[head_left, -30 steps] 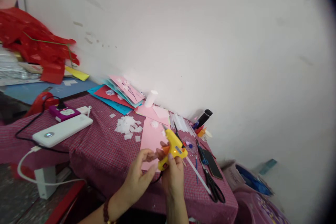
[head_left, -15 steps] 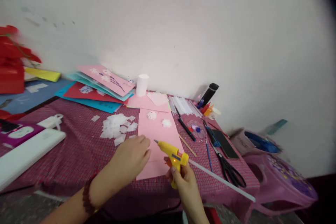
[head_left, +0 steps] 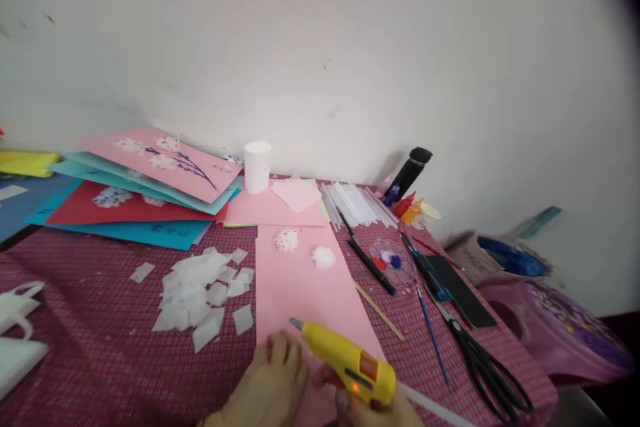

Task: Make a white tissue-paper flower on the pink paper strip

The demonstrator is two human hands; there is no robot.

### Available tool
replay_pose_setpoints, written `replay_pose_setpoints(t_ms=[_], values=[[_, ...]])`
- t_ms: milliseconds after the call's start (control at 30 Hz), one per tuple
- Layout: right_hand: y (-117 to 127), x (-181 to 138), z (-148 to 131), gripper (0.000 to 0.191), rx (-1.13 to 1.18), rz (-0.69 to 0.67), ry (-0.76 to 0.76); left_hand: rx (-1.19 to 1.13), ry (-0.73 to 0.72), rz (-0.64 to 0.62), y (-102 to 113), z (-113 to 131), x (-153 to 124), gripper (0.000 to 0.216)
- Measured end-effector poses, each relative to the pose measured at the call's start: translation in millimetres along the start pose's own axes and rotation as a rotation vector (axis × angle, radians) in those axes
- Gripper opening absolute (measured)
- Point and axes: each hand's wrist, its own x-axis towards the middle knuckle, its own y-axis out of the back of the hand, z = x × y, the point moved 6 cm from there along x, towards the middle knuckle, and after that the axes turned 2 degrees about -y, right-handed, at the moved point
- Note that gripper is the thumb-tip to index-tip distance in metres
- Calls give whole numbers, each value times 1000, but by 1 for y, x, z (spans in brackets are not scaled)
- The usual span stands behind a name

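Observation:
My right hand (head_left: 373, 407) is wrapped around the handle of a yellow glue gun (head_left: 345, 360), with an orange light glowing on its side. A long translucent glue stick (head_left: 433, 407) sticks out of its back end. Its metal nozzle points up and left, above the pink sheet (head_left: 295, 293). My left hand (head_left: 275, 377) rests on that sheet beside the nozzle, fingers slightly bent and nothing visible in them. Farther up the sheet sit a white paper flower (head_left: 323, 257) and a red-speckled white one (head_left: 287, 240).
White paper squares (head_left: 195, 293) lie in a pile at left. Behind them stand stacked cards (head_left: 165, 160) and a white roll (head_left: 257, 167). On the right are glue sticks (head_left: 355, 203), a paint palette (head_left: 395, 260), a thin brush (head_left: 433, 333), scissors (head_left: 487, 370) and a phone (head_left: 463, 293).
The view has shifted nearer the table, so both hands appear lower in the picture. My left hand has turned to point more away from me. The glue gun stays in my right hand.

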Motion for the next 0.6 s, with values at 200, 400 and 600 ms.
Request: replay_pose_setpoints(t_ms=[200, 400, 600], values=[[-4, 36, -35, 20, 77, -142, -102, 22, -49, 271, 17, 2, -6, 27], [-6, 52, -52, 8, -97, -187, -31, -353, -52, 308, 32, -17, 4, 11], [15, 62, 3, 26, -134, 66, -22, -376, 10, 334, 25, -23, 8, 22]])
